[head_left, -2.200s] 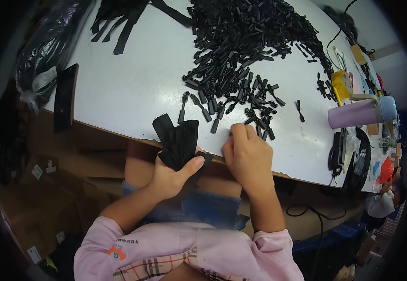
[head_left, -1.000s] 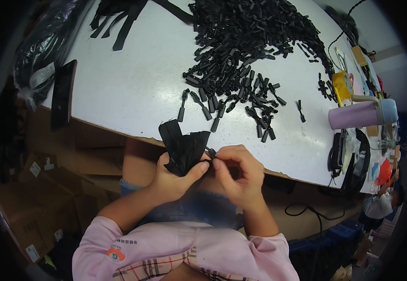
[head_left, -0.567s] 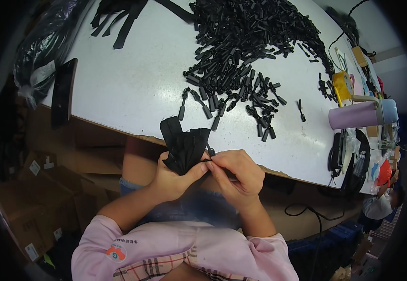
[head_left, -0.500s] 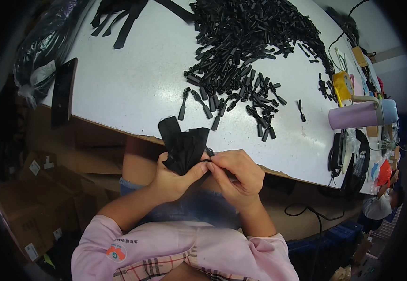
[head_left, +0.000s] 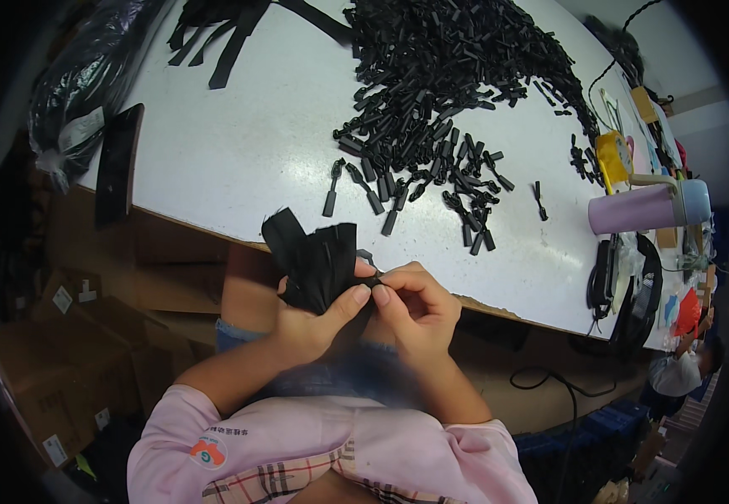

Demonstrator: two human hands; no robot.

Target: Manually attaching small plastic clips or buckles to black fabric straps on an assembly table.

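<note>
My left hand (head_left: 318, 328) is closed around a fanned bundle of black fabric strips (head_left: 310, 260), which look like zipper tape. Their loose ends point up and away from me, over the table's near edge. Fingertip to fingertip with it, my right hand (head_left: 422, 319) pinches a small dark zipper pull (head_left: 365, 255) against the strips' near ends. Much of that pull is hidden by my fingers. Past my hands, a big heap of black zipper pulls (head_left: 457, 67) covers the far middle of the white table (head_left: 230, 151), with several loose ones at its near side.
More black strips (head_left: 230, 50) lie at the far left, near a plastic-wrapped bundle (head_left: 79, 109) and a dark flat panel (head_left: 118, 168). A lilac tumbler (head_left: 631, 209) lies on its side at right, by a yellow tape roll (head_left: 613, 155). Cardboard boxes (head_left: 54, 361) stand lower left.
Both hands have shifted slightly left with the strips. My right fingers now sit closer against my left fingertips, and more of the zipper pull's end shows.
</note>
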